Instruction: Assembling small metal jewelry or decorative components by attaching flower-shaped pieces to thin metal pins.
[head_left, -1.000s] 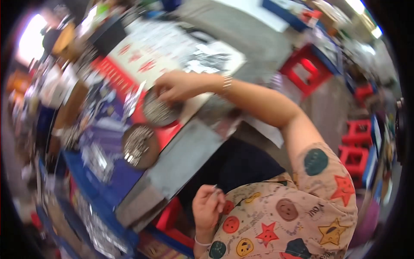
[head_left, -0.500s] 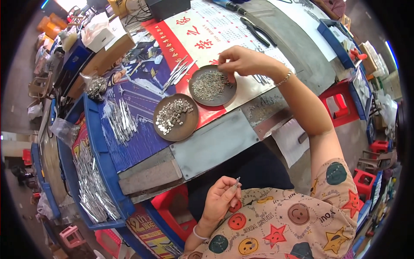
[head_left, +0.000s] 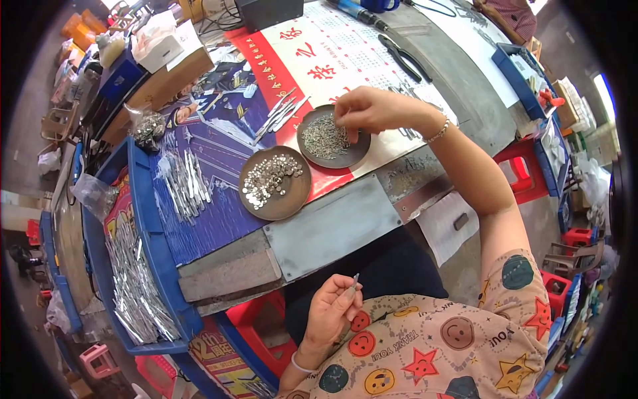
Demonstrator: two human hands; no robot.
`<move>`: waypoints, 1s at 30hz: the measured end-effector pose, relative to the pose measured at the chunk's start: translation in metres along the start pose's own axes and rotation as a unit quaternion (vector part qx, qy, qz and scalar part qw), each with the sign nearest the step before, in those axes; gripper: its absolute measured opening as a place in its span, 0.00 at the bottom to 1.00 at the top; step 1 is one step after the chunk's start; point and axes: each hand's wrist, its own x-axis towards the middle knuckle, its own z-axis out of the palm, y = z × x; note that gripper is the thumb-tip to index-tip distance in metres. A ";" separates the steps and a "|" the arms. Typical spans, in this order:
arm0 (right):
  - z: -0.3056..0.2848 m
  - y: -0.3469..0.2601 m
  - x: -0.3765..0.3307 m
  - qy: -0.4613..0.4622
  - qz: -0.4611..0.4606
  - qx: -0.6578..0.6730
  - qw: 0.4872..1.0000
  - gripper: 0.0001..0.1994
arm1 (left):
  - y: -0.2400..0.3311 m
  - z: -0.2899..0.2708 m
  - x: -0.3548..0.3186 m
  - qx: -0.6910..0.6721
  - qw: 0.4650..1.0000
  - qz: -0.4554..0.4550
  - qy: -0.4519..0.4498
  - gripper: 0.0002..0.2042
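The right hand reaches over the dish of small pins on the table, fingertips pinched into the pile. The left hand, near the lap, grips a thin metal piece. Since earlier, little has changed.

A large printed calendar sheet, white with a broad red band down its left side and red characters, lies flat across the worktop under the two round dishes. Just left of it lies a glossy dark blue poster with pictures on it. At the far left corner stands a brown cardboard box, and on top of it a small white carton. Below the worktop's near edge, a colourful printed panel in red, yellow and blue hangs at the front of the blue tray
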 end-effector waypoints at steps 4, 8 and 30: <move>0.012 -0.002 0.004 0.029 -0.045 -0.035 0.998 0.08 | 0.003 0.001 -0.004 -0.017 1.000 0.000 0.004 0.06; 0.015 0.006 0.003 0.152 -0.185 -0.192 0.952 0.08 | 0.004 0.002 -0.008 -0.028 1.000 0.014 0.002 0.06; 0.039 0.020 0.004 0.245 -0.188 -0.199 0.930 0.09 | 0.007 0.044 -0.021 0.026 0.999 0.030 0.011 0.07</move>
